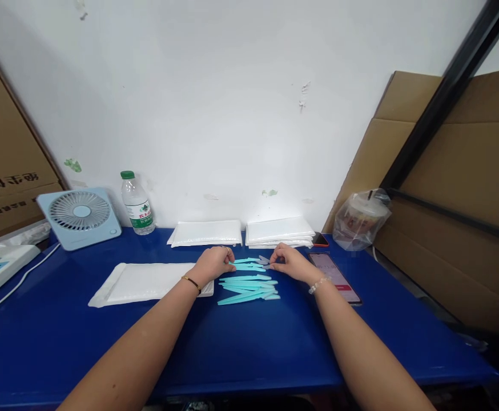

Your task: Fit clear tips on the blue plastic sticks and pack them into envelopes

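Observation:
Several slim turquoise eyebrow razors [248, 285] lie roughly side by side on the blue table, their wider pale heads toward the right. Just beyond them is a smaller group of eyebrow razors [249, 266], between my two hands. My left hand [215, 264] is closed, with thumb and fingers pinching the handle ends of this far group. Across from it, my right hand [291, 264] is closed in a pinch at the head ends, where a greyish tip [264, 260] shows. A white padded envelope [147, 281] lies flat, partly under my left wrist.
Two stacks of white envelopes, a left stack [206, 233] and a right stack [279, 231], lie against the wall. A fan [80, 217], water bottle [137, 205] and power strip [1, 268] stand left. A phone [333, 274] and a bagged drink cup [361, 220] are right.

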### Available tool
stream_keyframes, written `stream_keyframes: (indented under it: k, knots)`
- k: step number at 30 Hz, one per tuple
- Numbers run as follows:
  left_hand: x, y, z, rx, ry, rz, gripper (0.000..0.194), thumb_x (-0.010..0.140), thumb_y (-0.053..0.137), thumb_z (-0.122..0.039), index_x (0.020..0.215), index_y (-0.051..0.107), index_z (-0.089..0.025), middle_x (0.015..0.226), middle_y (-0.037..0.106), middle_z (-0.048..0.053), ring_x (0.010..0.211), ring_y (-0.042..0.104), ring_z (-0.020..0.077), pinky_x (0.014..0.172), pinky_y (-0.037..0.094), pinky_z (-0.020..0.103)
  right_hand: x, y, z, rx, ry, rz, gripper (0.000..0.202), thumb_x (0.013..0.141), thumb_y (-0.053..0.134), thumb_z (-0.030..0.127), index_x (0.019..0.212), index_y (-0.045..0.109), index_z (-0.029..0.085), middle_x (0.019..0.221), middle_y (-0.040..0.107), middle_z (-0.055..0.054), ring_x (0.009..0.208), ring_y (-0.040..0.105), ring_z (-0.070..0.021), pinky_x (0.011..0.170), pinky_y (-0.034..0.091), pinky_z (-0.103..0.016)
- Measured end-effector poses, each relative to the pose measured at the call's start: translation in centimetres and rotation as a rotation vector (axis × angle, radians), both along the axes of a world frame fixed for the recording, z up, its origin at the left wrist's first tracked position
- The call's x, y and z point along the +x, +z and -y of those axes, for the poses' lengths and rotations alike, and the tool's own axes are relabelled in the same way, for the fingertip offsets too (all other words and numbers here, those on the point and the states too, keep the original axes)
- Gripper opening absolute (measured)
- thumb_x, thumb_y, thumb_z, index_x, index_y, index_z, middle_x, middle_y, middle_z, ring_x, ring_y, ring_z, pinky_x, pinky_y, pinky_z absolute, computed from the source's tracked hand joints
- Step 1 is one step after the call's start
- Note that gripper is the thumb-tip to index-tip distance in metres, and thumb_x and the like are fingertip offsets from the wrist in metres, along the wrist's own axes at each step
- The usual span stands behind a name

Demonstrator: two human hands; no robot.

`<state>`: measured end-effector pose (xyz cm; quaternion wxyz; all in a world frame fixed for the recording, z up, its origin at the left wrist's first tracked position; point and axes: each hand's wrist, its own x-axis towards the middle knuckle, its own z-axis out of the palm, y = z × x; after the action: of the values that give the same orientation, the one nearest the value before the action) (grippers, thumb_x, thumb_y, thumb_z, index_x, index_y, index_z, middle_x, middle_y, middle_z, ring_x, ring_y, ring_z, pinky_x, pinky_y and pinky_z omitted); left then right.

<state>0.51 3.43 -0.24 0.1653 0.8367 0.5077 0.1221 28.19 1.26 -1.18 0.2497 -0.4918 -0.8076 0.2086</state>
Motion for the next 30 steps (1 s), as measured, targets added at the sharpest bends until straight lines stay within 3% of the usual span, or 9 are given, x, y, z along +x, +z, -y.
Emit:
stream_keyframes:
  k: [7, 14, 20, 24, 27, 30]
  knots:
    - [0.9, 0.2, 1.0, -0.061, -0.17, -0.02, 0.022, 0.069, 0.065, -0.042, 0.077, 0.07, -0.023, 0.074, 0.068, -0.001, 0.063, 0.057, 0.013, 0.052, 0.033, 0.022, -1.5, -0.8, 0.7, -0.037, 0.112, 0.068, 0.01, 0.07, 0.071, 0.026, 0.073, 0.066, 0.019, 0.084, 0.054, -0.001, 0.072, 0.051, -0.0129, 0.062, 0.039, -0.023]
    - [1.0, 0.0, 0.5, 0.001, -0.124, -0.048, 0.014, 0.071, 0.062, -0.034, 0.07, 0.069, -0.022, 0.071, 0.068, 0.001, 0.064, 0.058, 0.0146, 0.054, 0.033, 0.023, -1.1, -0.5, 0.2, -0.01, 0.124, 0.049, 0.006, 0.074, 0.067, 0.021, 0.07, 0.064, 0.017, 0.085, 0.054, -0.002, 0.072, 0.052, -0.0129, 0.063, 0.04, -0.024]
    - [-0.2, 0.2, -0.1, 0.001, -0.049, -0.019, 0.015, 0.072, 0.062, -0.034, 0.077, 0.068, -0.022, 0.076, 0.069, 0.0, 0.067, 0.06, 0.0145, 0.055, 0.035, 0.023, 0.4, 0.0, -0.2, -0.021, -0.02, 0.019, 0.013, 0.075, 0.066, 0.03, 0.073, 0.065, 0.018, 0.085, 0.053, -0.003, 0.07, 0.05, -0.0139, 0.064, 0.042, -0.026]
    - [0.3, 0.7, 0.6, 0.008, -0.097, 0.01, 0.022, 0.07, 0.065, -0.041, 0.08, 0.068, -0.022, 0.08, 0.067, 0.0, 0.07, 0.059, 0.0146, 0.056, 0.035, 0.023, 0.6, 0.4, 0.5, -0.108, 0.094, 0.004, 0.016, 0.073, 0.068, 0.034, 0.076, 0.067, 0.019, 0.086, 0.055, -0.003, 0.073, 0.052, -0.0147, 0.066, 0.042, -0.026]
    - [0.9, 0.9, 1.4, -0.067, -0.197, 0.012, 0.021, 0.07, 0.064, -0.041, 0.077, 0.07, -0.022, 0.075, 0.067, 0.0, 0.065, 0.058, 0.0132, 0.054, 0.034, 0.022, 0.4, 0.5, 1.0, -0.166, 0.183, 0.047, 0.014, 0.07, 0.071, 0.032, 0.075, 0.068, 0.019, 0.085, 0.054, -0.002, 0.074, 0.053, -0.0145, 0.065, 0.041, -0.026]
    - [1.2, 0.8, 1.9, -0.141, -0.216, 0.013, 0.019, 0.07, 0.064, -0.039, 0.076, 0.07, -0.022, 0.069, 0.066, -0.001, 0.06, 0.057, 0.0121, 0.05, 0.032, 0.021, 0.1, 0.3, 1.2, -0.163, 0.202, 0.091, 0.011, 0.07, 0.071, 0.028, 0.073, 0.067, 0.019, 0.085, 0.053, -0.001, 0.073, 0.052, -0.014, 0.064, 0.04, -0.025]
